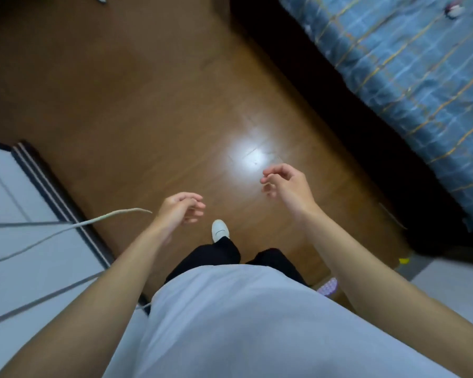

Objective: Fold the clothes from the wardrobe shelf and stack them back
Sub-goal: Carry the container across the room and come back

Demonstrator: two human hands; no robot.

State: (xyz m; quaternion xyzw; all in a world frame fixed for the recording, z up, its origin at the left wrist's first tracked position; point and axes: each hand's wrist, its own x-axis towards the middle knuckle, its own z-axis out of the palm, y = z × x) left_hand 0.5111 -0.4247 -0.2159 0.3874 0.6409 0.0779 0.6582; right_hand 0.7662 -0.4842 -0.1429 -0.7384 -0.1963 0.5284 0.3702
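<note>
No loose clothes and no wardrobe shelf show in the head view. My left hand (179,211) hangs over the brown wooden floor with its fingers loosely curled and nothing in it. My right hand (283,184) is held a little further forward and to the right, fingers also loosely curled, empty. Both bare forearms reach forward from my light grey shirt. Below them I see my black trousers and one white shoe (219,230) on the floor.
A bed with a blue checked cover (410,72) and a dark frame runs along the right. A white unit with a dark striped edge (25,203) stands at the left, with cords (66,227) across it. A lamp's glare (250,155) lies on the floor.
</note>
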